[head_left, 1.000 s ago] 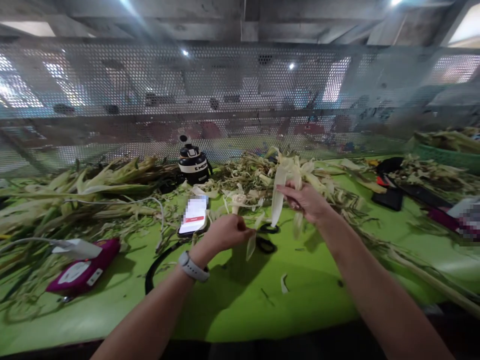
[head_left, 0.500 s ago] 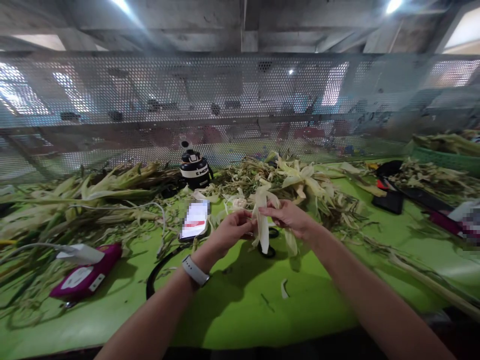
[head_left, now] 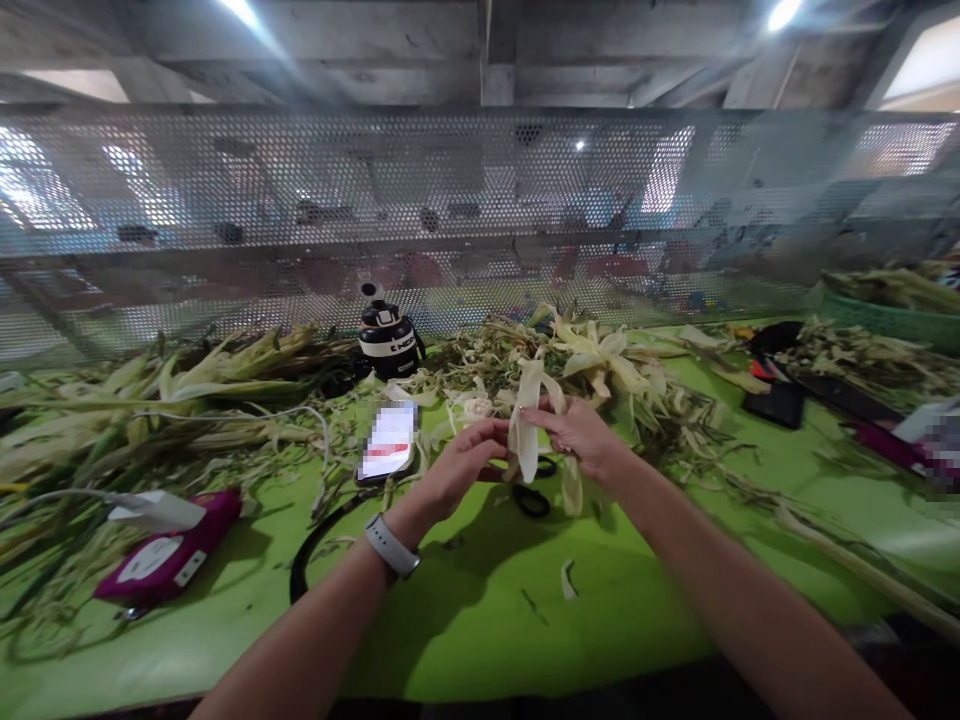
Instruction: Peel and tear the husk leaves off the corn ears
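The pale corn husk strip [head_left: 528,425] stands roughly upright between the two hands, to the right of the phone [head_left: 387,440] and above the green tabletop [head_left: 487,630]. The right hand [head_left: 581,435] pinches it between thumb and fingers, and a second husk piece [head_left: 571,487] hangs below that hand. The left hand [head_left: 466,462], closer to the phone, has its fingertips at the strip's left edge; whether they close on it, or on something hidden in the palm, I cannot tell. A knobby pale bundle [head_left: 478,405] shows just behind the left hand, right of the phone. The step in hand seems to be bringing the strip to the left fingers; the next move, as I judge it, calls for a light, steady pinch on both sides, since thin husk may split. Black loops [head_left: 531,500], perhaps scissor handles, lie under the hands, right of the phone and slightly nearer the person. Behind the phone stands a black bottle [head_left: 388,340]; husk scraps [head_left: 480,350] spread behind it to the right, longer husks [head_left: 202,375] to its left. A magenta device [head_left: 169,560] lies left of the phone and nearer the person.
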Demonstrator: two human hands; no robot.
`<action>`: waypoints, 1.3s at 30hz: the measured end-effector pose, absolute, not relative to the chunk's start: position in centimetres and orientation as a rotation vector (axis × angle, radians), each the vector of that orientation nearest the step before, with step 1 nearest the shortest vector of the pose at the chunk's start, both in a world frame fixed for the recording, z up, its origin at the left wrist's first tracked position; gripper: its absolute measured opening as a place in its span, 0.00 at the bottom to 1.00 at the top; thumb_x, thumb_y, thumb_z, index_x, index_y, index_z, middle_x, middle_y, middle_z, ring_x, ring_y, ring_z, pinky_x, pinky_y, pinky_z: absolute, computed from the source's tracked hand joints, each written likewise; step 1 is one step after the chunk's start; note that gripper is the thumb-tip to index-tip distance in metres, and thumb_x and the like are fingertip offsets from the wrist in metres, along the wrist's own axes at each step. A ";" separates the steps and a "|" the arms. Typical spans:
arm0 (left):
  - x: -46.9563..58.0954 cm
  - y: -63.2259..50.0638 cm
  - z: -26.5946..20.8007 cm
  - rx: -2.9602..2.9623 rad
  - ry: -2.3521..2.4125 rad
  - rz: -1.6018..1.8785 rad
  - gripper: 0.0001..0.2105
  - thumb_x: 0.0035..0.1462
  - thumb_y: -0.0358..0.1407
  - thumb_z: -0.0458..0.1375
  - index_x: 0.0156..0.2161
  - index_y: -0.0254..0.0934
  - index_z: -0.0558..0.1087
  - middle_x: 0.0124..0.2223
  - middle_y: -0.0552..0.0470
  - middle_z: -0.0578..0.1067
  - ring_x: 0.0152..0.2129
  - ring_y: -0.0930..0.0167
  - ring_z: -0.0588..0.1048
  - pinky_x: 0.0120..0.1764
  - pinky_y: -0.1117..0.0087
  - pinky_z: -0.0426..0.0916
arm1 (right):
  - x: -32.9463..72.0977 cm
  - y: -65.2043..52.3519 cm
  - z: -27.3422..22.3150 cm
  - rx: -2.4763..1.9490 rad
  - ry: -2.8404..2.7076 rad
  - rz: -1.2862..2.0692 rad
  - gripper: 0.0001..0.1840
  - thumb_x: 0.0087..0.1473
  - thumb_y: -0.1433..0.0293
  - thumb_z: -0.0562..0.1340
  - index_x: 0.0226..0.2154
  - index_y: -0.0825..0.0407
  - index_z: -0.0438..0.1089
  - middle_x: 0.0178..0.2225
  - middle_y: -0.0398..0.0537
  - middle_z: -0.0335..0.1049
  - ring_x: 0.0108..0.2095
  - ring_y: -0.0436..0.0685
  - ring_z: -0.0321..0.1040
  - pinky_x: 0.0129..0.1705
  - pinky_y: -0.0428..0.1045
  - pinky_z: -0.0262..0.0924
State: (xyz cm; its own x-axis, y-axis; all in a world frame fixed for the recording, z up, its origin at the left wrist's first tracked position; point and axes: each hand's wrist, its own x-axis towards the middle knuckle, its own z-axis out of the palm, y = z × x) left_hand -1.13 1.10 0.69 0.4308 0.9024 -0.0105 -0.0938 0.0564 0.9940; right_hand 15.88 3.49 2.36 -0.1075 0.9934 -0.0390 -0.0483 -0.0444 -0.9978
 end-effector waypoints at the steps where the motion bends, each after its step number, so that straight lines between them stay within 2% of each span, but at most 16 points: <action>1: -1.1 1.0 0.7 1.263 0.826 0.901 0.12 0.50 0.36 0.54 0.41 0.35 0.71 0.37 0.49 0.74 0.32 0.71 0.73 0.33 0.71 0.69 | 15.8 3.5 2.3 -1.153 -1.223 1.317 0.17 0.30 0.64 0.72 0.22 0.55 0.69 0.09 0.31 0.52 0.10 0.40 0.41 0.11 0.42 0.34; 4: -0.8 0.9 0.6 1.242 0.837 0.912 0.15 0.51 0.42 0.58 0.41 0.35 0.70 0.35 0.50 0.74 0.30 0.71 0.74 0.31 0.71 0.69 | 15.6 3.5 2.0 -1.155 -1.222 1.264 0.16 0.30 0.64 0.72 0.21 0.55 0.68 0.09 0.32 0.53 0.10 0.41 0.42 0.11 0.42 0.35; 6: -0.6 0.9 0.5 1.236 0.833 0.919 0.15 0.46 0.40 0.63 0.39 0.35 0.70 0.32 0.52 0.74 0.28 0.73 0.73 0.32 0.72 0.69 | 15.5 3.5 2.0 -1.150 -1.214 1.267 0.16 0.30 0.64 0.72 0.21 0.54 0.68 0.09 0.32 0.53 0.10 0.41 0.42 0.11 0.42 0.35; 8: -0.5 1.0 0.6 1.163 0.832 0.925 0.12 0.45 0.37 0.63 0.35 0.35 0.69 0.29 0.53 0.74 0.27 0.73 0.74 0.34 0.71 0.70 | 15.5 3.6 2.1 -1.124 -1.164 1.284 0.16 0.33 0.64 0.72 0.23 0.54 0.68 0.10 0.33 0.56 0.10 0.41 0.43 0.11 0.42 0.36; 11: -0.6 1.3 0.5 0.948 0.906 0.937 0.04 0.47 0.31 0.57 0.30 0.35 0.66 0.28 0.52 0.75 0.26 0.72 0.74 0.32 0.68 0.71 | 15.8 3.8 2.5 -1.056 -0.983 1.371 0.13 0.43 0.62 0.67 0.26 0.55 0.70 0.20 0.41 0.69 0.12 0.42 0.51 0.11 0.41 0.38; 14: -0.5 1.4 0.2 0.811 0.963 0.934 0.03 0.43 0.26 0.51 0.25 0.34 0.64 0.22 0.53 0.71 0.17 0.76 0.69 0.22 0.76 0.65 | 16.1 3.9 2.9 -0.951 -0.854 1.563 0.15 0.53 0.60 0.60 0.28 0.56 0.72 0.29 0.48 0.74 0.17 0.44 0.61 0.13 0.40 0.46; 17: 0.0 1.2 0.0 0.715 0.925 0.953 0.05 0.40 0.26 0.49 0.24 0.34 0.66 0.16 0.58 0.63 0.11 0.79 0.60 0.16 0.78 0.55 | 16.0 3.5 3.0 -0.822 -0.853 1.708 0.20 0.58 0.58 0.55 0.30 0.56 0.74 0.30 0.50 0.75 0.25 0.49 0.68 0.24 0.42 0.62; 19: 0.2 0.8 0.2 0.673 0.876 0.945 0.07 0.42 0.30 0.49 0.27 0.33 0.69 0.15 0.59 0.60 0.11 0.78 0.58 0.16 0.77 0.54 | 15.8 3.1 3.1 -0.761 -0.883 1.724 0.22 0.59 0.57 0.53 0.31 0.56 0.74 0.32 0.51 0.75 0.31 0.51 0.71 0.36 0.45 0.66; 22: 0.4 0.2 0.7 0.710 0.887 0.879 0.10 0.46 0.37 0.52 0.30 0.33 0.72 0.15 0.60 0.58 0.11 0.78 0.57 0.17 0.76 0.54 | 15.6 2.6 3.3 -0.717 -0.978 1.708 0.22 0.60 0.57 0.52 0.34 0.55 0.74 0.38 0.52 0.75 0.41 0.54 0.71 0.48 0.48 0.62; 25: 0.4 -0.1 0.9 0.787 0.972 0.776 0.10 0.43 0.38 0.59 0.33 0.35 0.73 0.16 0.60 0.62 0.13 0.78 0.60 0.20 0.76 0.55 | 15.6 2.2 3.7 -0.695 -1.118 1.682 0.24 0.60 0.55 0.51 0.38 0.55 0.73 0.45 0.53 0.73 0.49 0.56 0.66 0.56 0.51 0.55; 27: 0.3 -0.2 0.7 0.823 0.974 0.688 0.11 0.43 0.39 0.60 0.32 0.35 0.73 0.17 0.60 0.63 0.14 0.78 0.60 0.20 0.75 0.54 | 15.5 2.0 3.8 -0.688 -1.205 1.632 0.25 0.58 0.53 0.51 0.39 0.54 0.73 0.47 0.53 0.72 0.53 0.57 0.63 0.59 0.51 0.51; 32: -0.1 -0.1 0.5 0.880 0.719 0.588 0.10 0.42 0.38 0.64 0.27 0.33 0.70 0.15 0.64 0.52 0.12 0.82 0.48 0.18 0.75 0.43 | 15.3 2.1 3.6 -0.632 -1.304 1.565 0.26 0.57 0.49 0.50 0.36 0.49 0.74 0.44 0.49 0.73 0.53 0.59 0.63 0.60 0.54 0.49; 35: -0.1 -0.3 0.6 0.954 0.611 0.602 0.12 0.40 0.37 0.66 0.28 0.32 0.70 0.17 0.62 0.57 0.13 0.82 0.50 0.19 0.75 0.42 | 15.2 2.3 3.1 -0.633 -1.319 1.561 0.26 0.56 0.47 0.50 0.35 0.48 0.74 0.43 0.48 0.74 0.51 0.59 0.65 0.58 0.55 0.53; 37: 0.0 -0.4 0.4 1.010 0.634 0.662 0.12 0.39 0.36 0.67 0.28 0.33 0.70 0.19 0.60 0.62 0.15 0.82 0.54 0.20 0.75 0.44 | 15.2 2.4 2.6 -0.693 -1.346 1.528 0.28 0.54 0.45 0.51 0.38 0.49 0.72 0.44 0.49 0.73 0.49 0.59 0.66 0.55 0.55 0.57; 39: 0.2 -0.3 0.1 1.045 0.721 0.793 0.12 0.38 0.35 0.67 0.28 0.34 0.69 0.20 0.60 0.64 0.15 0.81 0.56 0.20 0.75 0.47 | 15.1 2.6 2.1 -0.824 -1.410 1.433 0.28 0.51 0.47 0.56 0.42 0.51 0.70 0.43 0.50 0.72 0.46 0.59 0.68 0.51 0.55 0.61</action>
State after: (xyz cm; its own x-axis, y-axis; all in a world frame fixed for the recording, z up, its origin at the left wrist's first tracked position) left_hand 0.23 -0.31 0.12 0.5252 0.8398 -0.1375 -0.2169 0.2884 0.9326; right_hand 15.09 2.64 2.09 -0.3409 0.9291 0.1432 -0.1587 0.0932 -0.9829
